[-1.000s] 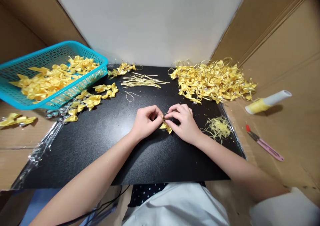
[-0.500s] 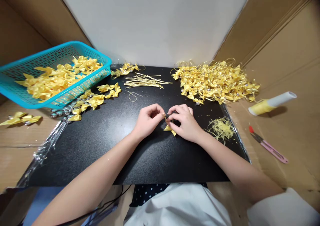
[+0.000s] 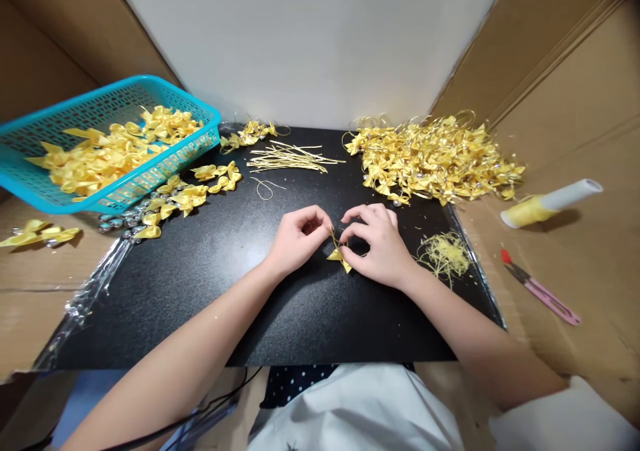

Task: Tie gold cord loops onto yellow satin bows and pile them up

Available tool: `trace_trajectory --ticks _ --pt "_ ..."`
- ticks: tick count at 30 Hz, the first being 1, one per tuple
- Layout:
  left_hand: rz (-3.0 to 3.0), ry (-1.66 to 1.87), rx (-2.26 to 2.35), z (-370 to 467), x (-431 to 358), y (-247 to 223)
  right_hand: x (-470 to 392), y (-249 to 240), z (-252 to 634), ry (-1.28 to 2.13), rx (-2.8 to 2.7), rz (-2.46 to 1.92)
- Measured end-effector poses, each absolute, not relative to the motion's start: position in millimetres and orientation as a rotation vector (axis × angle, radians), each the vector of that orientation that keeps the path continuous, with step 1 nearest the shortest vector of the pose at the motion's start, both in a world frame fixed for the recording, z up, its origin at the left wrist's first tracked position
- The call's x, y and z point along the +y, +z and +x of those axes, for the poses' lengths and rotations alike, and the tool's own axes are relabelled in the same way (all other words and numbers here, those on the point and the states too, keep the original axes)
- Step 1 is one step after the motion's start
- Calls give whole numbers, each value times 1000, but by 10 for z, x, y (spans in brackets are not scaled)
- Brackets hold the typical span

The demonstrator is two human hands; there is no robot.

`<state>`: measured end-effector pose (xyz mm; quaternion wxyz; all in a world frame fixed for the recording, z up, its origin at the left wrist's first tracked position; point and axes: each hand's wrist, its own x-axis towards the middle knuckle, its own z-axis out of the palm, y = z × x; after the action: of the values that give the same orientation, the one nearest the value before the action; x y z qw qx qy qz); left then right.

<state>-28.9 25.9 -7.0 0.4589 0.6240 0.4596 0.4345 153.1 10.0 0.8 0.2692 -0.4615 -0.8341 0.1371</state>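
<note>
My left hand (image 3: pixel 301 239) pinches a thin gold cord (image 3: pixel 335 238) between thumb and fingertips. The cord rises from a small yellow ribbon bow (image 3: pixel 339 258) on the black board. Close by on the right, my right hand (image 3: pixel 376 244) has its thumb and index finger drawn together at the cord, just above the bow, with the other fingers curled apart. The cord's knot or loop between the fingertips is too small to make out.
Yellow bows fill a blue basket (image 3: pixel 165 164) at left; bows with silver bells (image 3: pixel 133 218) lie beside it. Cut cords (image 3: pixel 295 157) lie at the back, a heap of corded bows (image 3: pixel 430 158) back right. Cord scraps (image 3: pixel 445 254), pink snips (image 3: pixel 545 294) and a tube (image 3: pixel 565 200) are at right.
My right index and middle fingers have lifted and spread a little away from the cord. My left hand keeps its pinch. The whole view has shifted slightly.
</note>
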Motion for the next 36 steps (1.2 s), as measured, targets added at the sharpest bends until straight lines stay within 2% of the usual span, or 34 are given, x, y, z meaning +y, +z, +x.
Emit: trace_trajectory --ticks 14,19,25,30,33,36 --pt "1491 1057 954 -298 251 -25 121 -66 1505 403 -2265 -1270" --pt "1423 838 870 -387 315 28 126 -69 1538 392 -2299 -1231" --pt "1641 499 1130 -620 409 195 163 -49 1634 335 -2382 -1144" --pt "1949 302 1619 -897 502 252 193 -39 1685 267 -2402 -1097" --pt "2185 395 1712 -849 475 282 203 -39 1688 242 -2422 -1081" --pt "2255 568 1311 -593 363 246 220 -44 1692 230 -2431 -1057"
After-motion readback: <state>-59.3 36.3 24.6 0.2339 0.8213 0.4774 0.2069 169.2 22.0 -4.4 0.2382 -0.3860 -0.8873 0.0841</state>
